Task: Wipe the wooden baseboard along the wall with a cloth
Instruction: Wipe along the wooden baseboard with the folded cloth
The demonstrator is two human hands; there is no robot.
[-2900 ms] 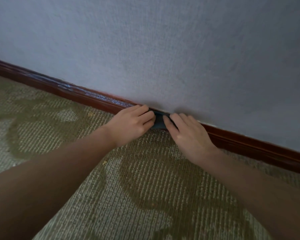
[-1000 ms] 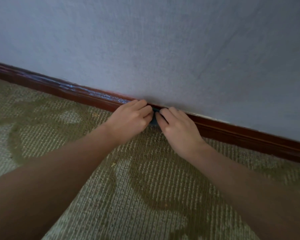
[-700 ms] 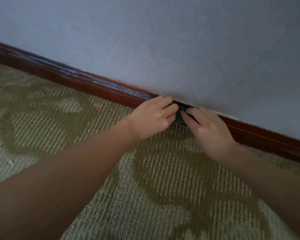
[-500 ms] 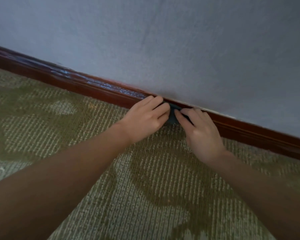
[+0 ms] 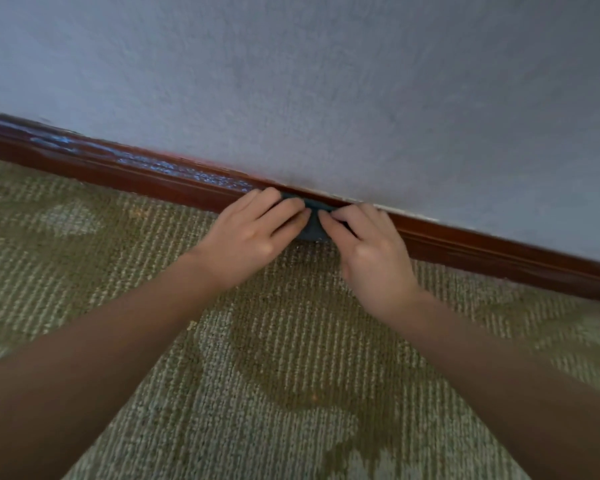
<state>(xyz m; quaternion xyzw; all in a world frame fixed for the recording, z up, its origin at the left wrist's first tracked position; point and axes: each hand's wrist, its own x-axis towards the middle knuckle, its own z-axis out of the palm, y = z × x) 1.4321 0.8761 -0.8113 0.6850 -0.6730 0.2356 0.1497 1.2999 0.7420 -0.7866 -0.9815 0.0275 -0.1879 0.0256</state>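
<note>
A: Cloth (image 5: 311,226) position?

B: Dark, bunched flat on the face of the baseboard (image 5: 160,178), top edge at the wall (image 5: 326,81) joint. The left hand (image 5: 253,237) and right hand (image 5: 371,251) both grasp it, fingers curled over it.

A: Change?

B: Judged against the carpet (image 5: 291,358) pattern, the hands have slid rightward over the last second. Streaky sheen lies to their left, likely the wiped stretch; the right length is probably pending.

A: Room?

B: The board runs unobstructed to the right frame edge. Narrow band between wall and carpet pile.
</note>
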